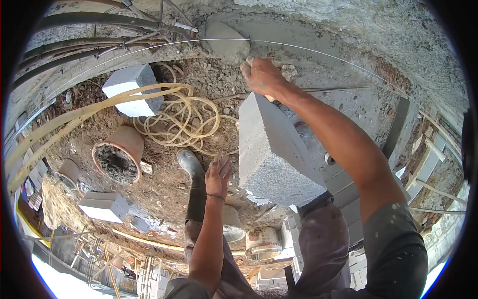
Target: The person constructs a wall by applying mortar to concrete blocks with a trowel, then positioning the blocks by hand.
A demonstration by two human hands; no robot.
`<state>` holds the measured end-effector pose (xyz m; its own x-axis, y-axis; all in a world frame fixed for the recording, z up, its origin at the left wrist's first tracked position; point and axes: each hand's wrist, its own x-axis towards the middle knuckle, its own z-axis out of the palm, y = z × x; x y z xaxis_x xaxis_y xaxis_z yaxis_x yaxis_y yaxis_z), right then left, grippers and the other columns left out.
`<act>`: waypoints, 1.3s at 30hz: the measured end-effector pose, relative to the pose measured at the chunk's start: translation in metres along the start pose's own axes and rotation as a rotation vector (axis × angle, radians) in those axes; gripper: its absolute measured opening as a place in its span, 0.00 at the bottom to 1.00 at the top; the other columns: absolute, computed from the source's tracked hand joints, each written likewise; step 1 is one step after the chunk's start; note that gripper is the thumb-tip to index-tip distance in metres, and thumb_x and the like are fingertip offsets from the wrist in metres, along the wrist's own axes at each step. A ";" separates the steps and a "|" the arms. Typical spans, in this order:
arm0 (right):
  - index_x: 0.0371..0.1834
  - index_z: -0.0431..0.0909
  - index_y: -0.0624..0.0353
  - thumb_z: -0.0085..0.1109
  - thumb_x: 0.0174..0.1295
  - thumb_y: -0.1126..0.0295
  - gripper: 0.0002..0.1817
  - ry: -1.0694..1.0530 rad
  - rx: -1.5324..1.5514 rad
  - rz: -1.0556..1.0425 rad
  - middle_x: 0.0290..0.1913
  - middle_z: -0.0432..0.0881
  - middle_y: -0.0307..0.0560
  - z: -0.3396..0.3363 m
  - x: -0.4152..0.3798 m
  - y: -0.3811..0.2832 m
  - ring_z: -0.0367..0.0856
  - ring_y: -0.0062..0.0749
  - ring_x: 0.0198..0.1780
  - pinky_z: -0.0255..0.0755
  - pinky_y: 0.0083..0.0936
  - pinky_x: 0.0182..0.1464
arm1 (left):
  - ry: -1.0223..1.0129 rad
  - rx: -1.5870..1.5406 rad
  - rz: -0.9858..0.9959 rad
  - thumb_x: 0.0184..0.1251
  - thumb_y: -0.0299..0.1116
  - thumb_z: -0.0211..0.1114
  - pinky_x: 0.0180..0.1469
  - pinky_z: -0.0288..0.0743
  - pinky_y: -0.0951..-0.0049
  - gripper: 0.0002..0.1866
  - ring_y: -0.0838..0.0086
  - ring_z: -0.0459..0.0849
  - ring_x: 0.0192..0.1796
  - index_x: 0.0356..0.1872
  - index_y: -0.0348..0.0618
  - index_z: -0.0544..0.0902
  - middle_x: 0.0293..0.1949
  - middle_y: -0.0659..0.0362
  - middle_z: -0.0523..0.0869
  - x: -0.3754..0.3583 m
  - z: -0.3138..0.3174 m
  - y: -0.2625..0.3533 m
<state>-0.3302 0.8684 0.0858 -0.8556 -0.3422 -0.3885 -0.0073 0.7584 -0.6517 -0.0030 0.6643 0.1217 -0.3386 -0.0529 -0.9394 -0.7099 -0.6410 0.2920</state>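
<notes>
Right hand, fingers clamped on trowel, blade at mortar, twelve o'clock; left hand, fingers apart, seven o'clock

ground: was rough brown dirt, bits of rubble all over
hose: yellowish, lay in a messy tangle
big bucket: sat near the hose, grey stuff inside
pale block: sat beside the tangle
</notes>
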 end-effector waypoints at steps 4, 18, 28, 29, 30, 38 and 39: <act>0.30 0.80 0.72 0.52 0.74 0.58 0.24 -0.089 0.050 0.136 0.26 0.80 0.71 -0.009 -0.028 0.000 0.83 0.68 0.31 0.77 0.52 0.36 | 0.003 -0.004 0.003 0.77 0.56 0.60 0.75 0.62 0.49 0.39 0.54 0.69 0.77 0.77 0.38 0.65 0.73 0.44 0.73 -0.004 0.001 0.007; 0.49 0.83 0.65 0.58 0.75 0.70 0.10 0.170 -0.536 0.002 0.43 0.87 0.60 -0.157 -0.228 0.096 0.88 0.39 0.43 0.80 0.31 0.46 | -0.016 -0.206 -0.006 0.75 0.57 0.59 0.75 0.61 0.52 0.40 0.57 0.71 0.75 0.77 0.39 0.64 0.72 0.47 0.75 -0.040 -0.011 -0.011; 0.55 0.79 0.70 0.53 0.73 0.73 0.14 -0.405 -0.420 -0.129 0.45 0.85 0.63 -0.117 -0.270 -0.288 0.86 0.57 0.43 0.78 0.44 0.47 | 0.137 -0.464 -0.053 0.75 0.54 0.58 0.73 0.59 0.52 0.33 0.64 0.76 0.71 0.71 0.40 0.73 0.66 0.53 0.83 -0.049 -0.062 0.022; 0.52 0.80 0.66 0.56 0.70 0.75 0.10 -0.439 -0.186 -0.136 0.40 0.85 0.57 -0.066 -0.240 -0.325 0.85 0.51 0.37 0.78 0.43 0.42 | 0.139 -0.528 -0.003 0.75 0.53 0.58 0.71 0.61 0.52 0.32 0.64 0.77 0.70 0.70 0.41 0.74 0.64 0.53 0.84 -0.037 -0.073 0.012; 0.50 0.80 0.66 0.59 0.69 0.73 0.10 -0.474 -0.187 -0.143 0.38 0.84 0.59 -0.021 -0.220 -0.356 0.85 0.53 0.38 0.77 0.41 0.41 | 0.141 -0.590 0.046 0.75 0.53 0.58 0.69 0.62 0.52 0.31 0.65 0.78 0.68 0.69 0.41 0.74 0.63 0.53 0.85 -0.024 -0.082 0.002; 0.47 0.84 0.69 0.57 0.72 0.65 0.15 -0.895 -0.619 -0.197 0.35 0.84 0.68 0.154 -0.060 -0.467 0.83 0.56 0.35 0.75 0.44 0.45 | 0.220 -0.861 -0.008 0.76 0.50 0.54 0.68 0.57 0.46 0.29 0.64 0.76 0.70 0.70 0.43 0.73 0.65 0.53 0.84 -0.040 -0.120 0.057; 0.47 0.84 0.69 0.57 0.72 0.64 0.16 -0.922 -0.738 -0.152 0.36 0.85 0.66 0.163 -0.049 -0.489 0.83 0.57 0.37 0.75 0.45 0.47 | 0.218 -0.887 -0.021 0.76 0.50 0.54 0.68 0.57 0.46 0.29 0.64 0.76 0.70 0.70 0.43 0.73 0.65 0.53 0.84 -0.042 -0.121 0.060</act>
<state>-0.2009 0.4244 0.3172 -0.1275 -0.4974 -0.8581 -0.6310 0.7082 -0.3167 0.0431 0.5353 0.1572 -0.1429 -0.1200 -0.9824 0.0510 -0.9922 0.1137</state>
